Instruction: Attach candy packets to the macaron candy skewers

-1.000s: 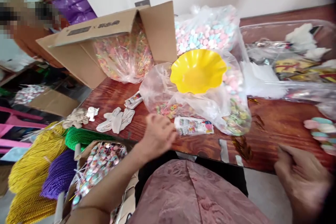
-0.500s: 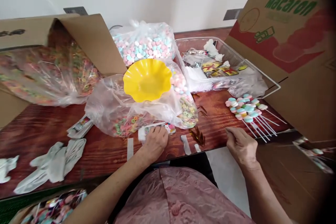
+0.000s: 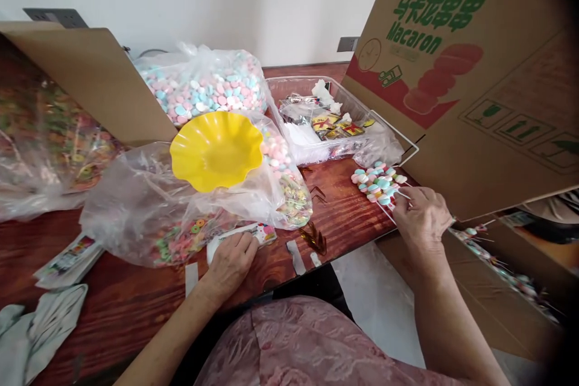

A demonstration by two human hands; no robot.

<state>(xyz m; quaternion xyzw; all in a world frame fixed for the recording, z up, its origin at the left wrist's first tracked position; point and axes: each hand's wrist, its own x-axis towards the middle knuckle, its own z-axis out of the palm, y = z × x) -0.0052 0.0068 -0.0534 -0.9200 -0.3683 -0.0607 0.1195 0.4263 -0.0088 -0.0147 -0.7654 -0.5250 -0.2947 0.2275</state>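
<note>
My left hand (image 3: 230, 262) rests on a small printed packet (image 3: 253, 233) lying on the red-brown wooden table (image 3: 344, 217), fingers curled over its left end. My right hand (image 3: 420, 217) is at the table's right edge, fingers pinched on the white sticks of a bunch of pastel candy skewers (image 3: 377, 181). A yellow scalloped bowl (image 3: 216, 149) sits on top of a clear plastic bag of coloured ring candies (image 3: 172, 217) just beyond my left hand.
A bag of pink, blue and white candies (image 3: 203, 87) stands behind. A clear tray (image 3: 366, 114) holds wrappers. A big "Macaron" carton (image 3: 474, 72) looms at right, an open cardboard box (image 3: 90, 78) at left. White gloves (image 3: 40, 325) and flat packets (image 3: 67, 256) lie near-left.
The view swung right. My right hand moved up from the table edge onto the candy skewers' sticks. My left hand stayed on the printed packet.
</note>
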